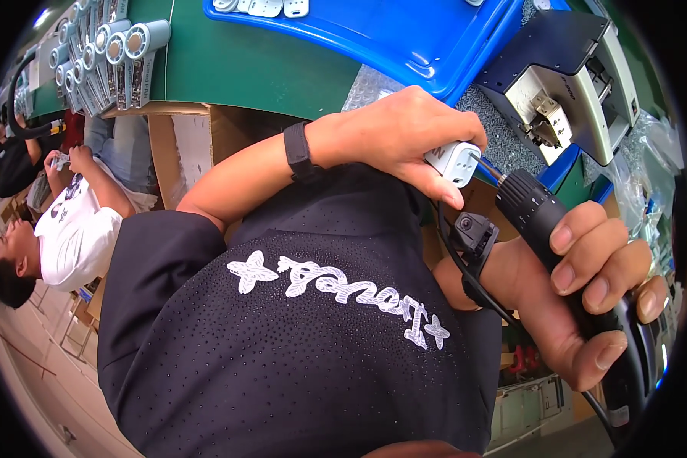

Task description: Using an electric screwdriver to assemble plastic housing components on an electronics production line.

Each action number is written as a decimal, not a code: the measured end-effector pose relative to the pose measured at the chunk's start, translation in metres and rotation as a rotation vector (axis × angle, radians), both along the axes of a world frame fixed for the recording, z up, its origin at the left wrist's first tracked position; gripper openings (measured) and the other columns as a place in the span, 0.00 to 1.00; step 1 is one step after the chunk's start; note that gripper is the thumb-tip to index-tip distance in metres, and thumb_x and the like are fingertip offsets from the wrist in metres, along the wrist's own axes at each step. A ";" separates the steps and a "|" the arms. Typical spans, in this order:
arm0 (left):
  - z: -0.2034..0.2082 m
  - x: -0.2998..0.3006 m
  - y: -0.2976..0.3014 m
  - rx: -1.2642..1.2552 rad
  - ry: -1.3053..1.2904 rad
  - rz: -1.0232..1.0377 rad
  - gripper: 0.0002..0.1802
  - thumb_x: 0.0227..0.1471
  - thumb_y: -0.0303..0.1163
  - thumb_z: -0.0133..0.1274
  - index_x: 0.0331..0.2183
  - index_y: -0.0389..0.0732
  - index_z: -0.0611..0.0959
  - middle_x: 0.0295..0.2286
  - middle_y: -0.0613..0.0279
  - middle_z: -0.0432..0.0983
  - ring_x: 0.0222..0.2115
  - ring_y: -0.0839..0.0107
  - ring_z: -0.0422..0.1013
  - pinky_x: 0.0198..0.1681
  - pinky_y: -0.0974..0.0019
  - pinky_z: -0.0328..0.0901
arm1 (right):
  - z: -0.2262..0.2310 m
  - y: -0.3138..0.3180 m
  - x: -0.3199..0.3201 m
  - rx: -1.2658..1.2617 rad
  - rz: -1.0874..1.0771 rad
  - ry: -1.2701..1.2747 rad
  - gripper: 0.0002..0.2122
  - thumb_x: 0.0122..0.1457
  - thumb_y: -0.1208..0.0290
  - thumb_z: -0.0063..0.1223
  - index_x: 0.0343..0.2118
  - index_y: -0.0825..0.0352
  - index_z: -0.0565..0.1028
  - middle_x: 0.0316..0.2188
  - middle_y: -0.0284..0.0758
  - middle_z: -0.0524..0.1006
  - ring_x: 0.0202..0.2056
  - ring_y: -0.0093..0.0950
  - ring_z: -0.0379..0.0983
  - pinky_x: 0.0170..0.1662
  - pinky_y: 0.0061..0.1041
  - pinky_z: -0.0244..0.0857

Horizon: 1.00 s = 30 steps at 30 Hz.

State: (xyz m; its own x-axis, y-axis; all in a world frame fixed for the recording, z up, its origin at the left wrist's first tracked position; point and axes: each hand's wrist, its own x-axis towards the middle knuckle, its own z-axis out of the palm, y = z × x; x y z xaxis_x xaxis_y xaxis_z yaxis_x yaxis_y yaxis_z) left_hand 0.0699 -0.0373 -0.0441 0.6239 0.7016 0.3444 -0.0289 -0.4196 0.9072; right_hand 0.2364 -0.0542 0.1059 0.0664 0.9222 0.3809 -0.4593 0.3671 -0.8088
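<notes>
My left hand (404,133), with a black band on its wrist, grips a small white plastic housing (458,164) between thumb and fingers. Holes show in the end face of this housing, turned to the right. My right hand (588,282) is wrapped round a black electric screwdriver (530,204), which slants up and to the left. The screwdriver's thin bit reaches the housing's end face, at or very near one hole; whether a screw sits there is too small to tell. A small black camera (473,229) is strapped at my right wrist.
A blue tray (412,53) with white parts lies on the green table (259,69). To its right stands a boxy screw feeder (565,84), near clear plastic bags (653,153). Several pale-blue handled devices (114,53) stand at far left. A cardboard box (179,145) and a co-worker (80,221) are below them.
</notes>
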 end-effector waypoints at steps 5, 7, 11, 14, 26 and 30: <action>0.006 0.000 -0.001 0.009 -0.058 0.034 0.34 0.37 0.54 0.71 0.39 0.39 0.78 0.30 0.58 0.78 0.29 0.59 0.78 0.31 0.63 0.72 | -0.003 -0.005 -0.003 0.020 -0.047 -0.039 0.17 0.50 0.59 0.55 0.41 0.62 0.70 0.24 0.29 0.67 0.20 0.23 0.63 0.31 0.30 0.59; 0.010 0.001 0.000 0.072 -0.053 0.135 0.33 0.35 0.47 0.74 0.39 0.39 0.78 0.30 0.58 0.78 0.29 0.59 0.78 0.31 0.64 0.72 | -0.005 -0.004 0.002 0.003 -0.085 -0.045 0.17 0.51 0.59 0.55 0.41 0.62 0.70 0.24 0.30 0.68 0.20 0.24 0.63 0.30 0.30 0.59; 0.022 -0.014 -0.008 0.156 -0.078 0.293 0.32 0.34 0.38 0.76 0.40 0.38 0.77 0.31 0.58 0.79 0.31 0.61 0.78 0.33 0.63 0.72 | -0.007 -0.014 0.017 -0.018 -0.251 -0.098 0.16 0.52 0.62 0.53 0.42 0.63 0.70 0.24 0.30 0.68 0.19 0.24 0.63 0.28 0.31 0.60; 0.049 -0.056 -0.002 0.117 -0.127 0.438 0.30 0.35 0.31 0.76 0.40 0.36 0.77 0.35 0.58 0.79 0.36 0.66 0.78 0.36 0.62 0.72 | -0.021 -0.025 0.026 -0.064 -0.342 -0.102 0.16 0.53 0.65 0.52 0.44 0.64 0.69 0.24 0.31 0.69 0.20 0.24 0.64 0.29 0.32 0.62; 0.025 -0.140 0.347 0.588 0.944 0.226 0.18 0.54 0.35 0.54 0.47 0.41 0.77 0.34 0.47 0.79 0.37 0.48 0.74 0.41 0.52 0.68 | -0.132 -0.038 -0.035 0.121 -0.426 -0.362 0.24 0.55 0.73 0.62 0.51 0.67 0.62 0.28 0.38 0.73 0.22 0.28 0.70 0.29 0.32 0.72; -0.004 -0.116 0.378 0.645 1.120 0.079 0.20 0.52 0.35 0.54 0.49 0.45 0.78 0.39 0.51 0.78 0.46 0.52 0.71 0.49 0.50 0.63 | -0.123 -0.027 -0.040 -0.112 -0.453 -0.427 0.22 0.56 0.72 0.63 0.49 0.67 0.64 0.25 0.37 0.73 0.20 0.26 0.70 0.27 0.28 0.71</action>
